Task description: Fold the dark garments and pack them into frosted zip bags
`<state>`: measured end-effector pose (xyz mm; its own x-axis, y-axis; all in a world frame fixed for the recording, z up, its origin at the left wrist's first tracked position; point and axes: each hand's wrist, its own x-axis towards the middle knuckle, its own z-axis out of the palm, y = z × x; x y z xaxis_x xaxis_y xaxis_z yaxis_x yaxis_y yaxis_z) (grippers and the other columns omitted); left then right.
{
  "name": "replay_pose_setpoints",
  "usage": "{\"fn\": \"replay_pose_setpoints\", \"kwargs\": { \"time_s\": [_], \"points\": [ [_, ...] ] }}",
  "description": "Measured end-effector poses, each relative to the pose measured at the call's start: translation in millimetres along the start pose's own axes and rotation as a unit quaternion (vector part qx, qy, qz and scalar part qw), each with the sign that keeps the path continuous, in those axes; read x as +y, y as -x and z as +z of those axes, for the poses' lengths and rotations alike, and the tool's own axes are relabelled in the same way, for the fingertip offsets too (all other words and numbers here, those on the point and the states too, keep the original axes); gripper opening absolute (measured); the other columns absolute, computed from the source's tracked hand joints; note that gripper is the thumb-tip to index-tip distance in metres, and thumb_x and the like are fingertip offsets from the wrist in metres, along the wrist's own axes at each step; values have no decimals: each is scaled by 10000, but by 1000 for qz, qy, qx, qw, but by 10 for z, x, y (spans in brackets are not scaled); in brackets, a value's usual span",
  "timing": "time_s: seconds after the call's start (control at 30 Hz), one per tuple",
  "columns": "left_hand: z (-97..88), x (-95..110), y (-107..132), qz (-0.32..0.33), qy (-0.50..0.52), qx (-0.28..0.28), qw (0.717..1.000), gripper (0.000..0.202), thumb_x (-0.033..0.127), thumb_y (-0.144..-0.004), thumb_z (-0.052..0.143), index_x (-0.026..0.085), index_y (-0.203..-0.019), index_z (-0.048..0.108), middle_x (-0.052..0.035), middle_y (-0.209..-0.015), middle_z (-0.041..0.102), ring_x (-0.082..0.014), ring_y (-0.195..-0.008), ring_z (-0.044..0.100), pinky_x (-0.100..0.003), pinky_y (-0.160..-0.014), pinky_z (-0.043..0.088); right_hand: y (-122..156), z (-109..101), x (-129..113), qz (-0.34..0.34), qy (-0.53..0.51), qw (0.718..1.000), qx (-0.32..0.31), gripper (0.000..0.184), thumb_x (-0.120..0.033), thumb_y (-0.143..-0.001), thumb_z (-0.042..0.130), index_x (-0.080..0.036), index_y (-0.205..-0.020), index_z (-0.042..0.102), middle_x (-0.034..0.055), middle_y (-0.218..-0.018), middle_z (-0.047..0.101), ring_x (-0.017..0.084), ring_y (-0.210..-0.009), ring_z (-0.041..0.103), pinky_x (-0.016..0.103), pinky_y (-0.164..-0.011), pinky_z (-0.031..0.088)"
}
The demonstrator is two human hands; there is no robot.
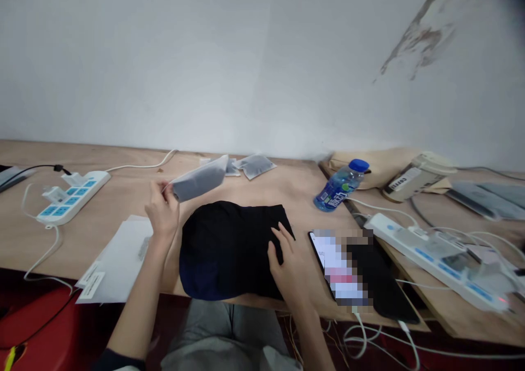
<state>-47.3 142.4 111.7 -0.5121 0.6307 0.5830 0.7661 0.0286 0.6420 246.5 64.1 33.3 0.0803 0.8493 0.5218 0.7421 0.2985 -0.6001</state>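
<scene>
My left hand (162,209) is raised above the wooden table (287,190), its fingers pinched on one end of a small grey packet (199,179) that juts out to the right. My right hand (287,264) lies with fingers stretched flat on the right part of a dark folded cloth (223,248) at the table's front edge. The grey packet hangs just above the cloth's far left corner.
White plastic sleeves (118,261) lie left of the cloth. A white and blue power strip (71,196) sits far left. Two more grey packets (254,166) lie by the wall. A blue-capped bottle (340,185), a lit phone (344,270), another power strip (438,259) and cables fill the right.
</scene>
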Motion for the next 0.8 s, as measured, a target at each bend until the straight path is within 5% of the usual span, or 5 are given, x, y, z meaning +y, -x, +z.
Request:
{"fn": "replay_pose_setpoints", "kwargs": {
  "time_s": [0.2,0.33,0.43,0.6,0.8],
  "points": [
    [-26,293,464,-19,162,-109,981,239,437,-931,455,217,-1019,490,-45,-884,682,-179,-786,687,-273,-683,521,-215,-416,-321,94,-184,978,42,447,-412,-931,517,-240,-1343,513,129,-1293,609,242,-1093,636,388,-839,576],
    [34,292,876,-16,218,-208,953,183,411,-931,457,234,-964,486,-40,-843,690,-196,-787,696,-297,-683,543,-217,-408,-271,125,-196,972,43,409,-453,-924,526,-235,-1267,567,112,-1202,655,235,-1020,655,363,-800,569],
    [25,259,1034,4,230,-251,940,158,370,-955,412,245,-1011,492,-73,-1001,712,-214,-938,694,-345,-795,562,-149,-331,-187,142,-189,971,49,351,-468,-922,524,-217,-1147,623,94,-1050,701,229,-919,673,353,-762,563],
    [-135,403,1004,179,143,-197,953,280,317,-937,484,239,-1197,552,-103,-1425,509,-268,-1334,462,-512,-1122,355,-62,-262,-211,145,-218,964,37,282,-464,-910,547,-219,-1003,651,57,-922,718,217,-847,685,330,-740,563],
    [-144,915,1109,332,110,-218,911,368,295,-942,518,330,-1306,554,-40,-1311,620,-258,-1308,480,-595,-1187,175,-75,-287,-404,99,-221,970,38,263,-435,-903,565,-211,-991,670,72,-968,727,225,-887,690,352,-798,567]
  ]
}}
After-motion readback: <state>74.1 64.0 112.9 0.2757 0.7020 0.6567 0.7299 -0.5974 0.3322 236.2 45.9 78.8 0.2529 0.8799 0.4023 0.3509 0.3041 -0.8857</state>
